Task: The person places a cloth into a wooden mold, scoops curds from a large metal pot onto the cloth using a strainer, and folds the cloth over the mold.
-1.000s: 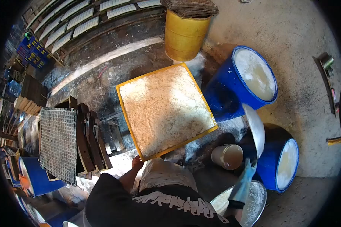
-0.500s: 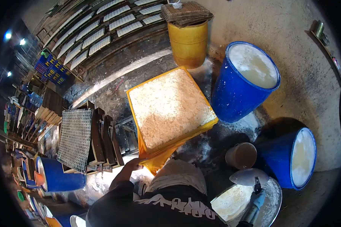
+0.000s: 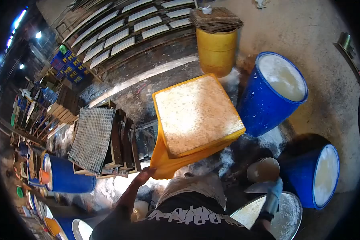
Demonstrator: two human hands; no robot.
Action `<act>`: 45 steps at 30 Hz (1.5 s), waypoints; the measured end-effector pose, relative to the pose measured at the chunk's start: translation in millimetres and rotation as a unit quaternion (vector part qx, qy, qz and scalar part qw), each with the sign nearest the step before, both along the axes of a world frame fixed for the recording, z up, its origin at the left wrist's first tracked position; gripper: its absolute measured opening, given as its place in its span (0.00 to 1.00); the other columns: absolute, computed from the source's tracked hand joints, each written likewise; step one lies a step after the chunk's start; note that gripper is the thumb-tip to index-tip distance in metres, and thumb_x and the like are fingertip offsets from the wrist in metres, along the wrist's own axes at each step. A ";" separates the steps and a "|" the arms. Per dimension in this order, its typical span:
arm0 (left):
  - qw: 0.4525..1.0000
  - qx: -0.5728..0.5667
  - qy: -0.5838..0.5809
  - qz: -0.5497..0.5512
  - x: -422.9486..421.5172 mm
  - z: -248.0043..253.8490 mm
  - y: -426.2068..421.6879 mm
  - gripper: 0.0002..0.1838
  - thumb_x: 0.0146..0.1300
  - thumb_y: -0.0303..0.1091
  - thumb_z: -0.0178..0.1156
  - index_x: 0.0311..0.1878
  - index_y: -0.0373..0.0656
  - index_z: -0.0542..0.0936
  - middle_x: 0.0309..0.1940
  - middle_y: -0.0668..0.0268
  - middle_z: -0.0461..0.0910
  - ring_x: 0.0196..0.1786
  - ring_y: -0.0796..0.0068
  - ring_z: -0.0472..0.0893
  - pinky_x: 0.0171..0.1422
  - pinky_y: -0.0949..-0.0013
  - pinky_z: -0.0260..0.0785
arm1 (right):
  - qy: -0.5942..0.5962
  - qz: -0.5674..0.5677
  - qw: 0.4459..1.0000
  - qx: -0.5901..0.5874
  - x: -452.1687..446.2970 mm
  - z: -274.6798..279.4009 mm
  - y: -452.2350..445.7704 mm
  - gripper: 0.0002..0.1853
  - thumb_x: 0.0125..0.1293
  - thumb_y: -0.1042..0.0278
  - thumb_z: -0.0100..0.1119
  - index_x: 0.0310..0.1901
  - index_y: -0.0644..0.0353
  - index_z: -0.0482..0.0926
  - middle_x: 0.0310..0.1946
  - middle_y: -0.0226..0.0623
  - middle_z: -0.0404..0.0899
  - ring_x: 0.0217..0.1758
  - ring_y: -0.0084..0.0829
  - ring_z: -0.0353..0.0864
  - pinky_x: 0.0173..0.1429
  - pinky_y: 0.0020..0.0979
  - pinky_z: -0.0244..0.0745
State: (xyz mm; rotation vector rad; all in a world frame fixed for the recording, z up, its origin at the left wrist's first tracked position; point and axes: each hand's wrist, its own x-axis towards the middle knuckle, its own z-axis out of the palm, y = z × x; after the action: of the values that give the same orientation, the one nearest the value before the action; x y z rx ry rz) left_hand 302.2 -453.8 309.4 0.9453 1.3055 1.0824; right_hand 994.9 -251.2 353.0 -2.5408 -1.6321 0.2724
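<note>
A square mould (image 3: pixel 244 131) lined with yellow cloth (image 3: pixel 164 166) is filled level with a crumbly white, curd-like mass (image 3: pixel 200 116). My left hand (image 3: pixel 145 174) is closed on the cloth's loose near-left corner, pulled out from the mould. My right hand (image 3: pixel 274 188), in a light blue glove, is closed around the handle of a wide, shallow metal ladle (image 3: pixel 258 187). The ladle is seen almost edge-on, above the rim of a large round metal basin (image 3: pixel 296 216) with white contents. A bucket (image 3: pixel 264 170) stands just beyond the ladle.
Two blue barrels (image 3: pixel 264 108) (image 3: pixel 304 176) with whitish liquid stand at the right. Behind the mould is a yellow barrel (image 3: pixel 217 52) topped with stacked mats (image 3: pixel 216 19). Wooden frames with a mesh grid (image 3: pixel 93 138) lean at the left. Racks of white trays (image 3: pixel 144 24) line the back.
My left hand has drawn the cloth corner outward to the left. My right hand has moved up and forward, tilting the ladle edge-on near the bucket. The whole view has shifted.
</note>
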 end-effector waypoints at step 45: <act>0.940 -0.083 0.327 -0.042 -181.9 210.5 126.1 0.14 0.63 0.32 0.70 0.50 0.37 0.83 0.44 0.62 0.86 0.45 0.70 0.84 0.52 0.68 0.76 | 0.503 0.013 0.850 0.154 -81.0 160.1 477.6 0.21 0.74 0.46 0.55 0.43 0.58 0.81 0.32 0.34 0.82 0.29 0.28 0.82 0.31 0.28 0.77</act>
State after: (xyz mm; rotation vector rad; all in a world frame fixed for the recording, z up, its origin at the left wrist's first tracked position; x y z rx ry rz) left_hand 120.3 -327.7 519.9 1.2767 1.8399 0.5857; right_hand 913.9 226.4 513.1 -1.6132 -1.1255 1.0296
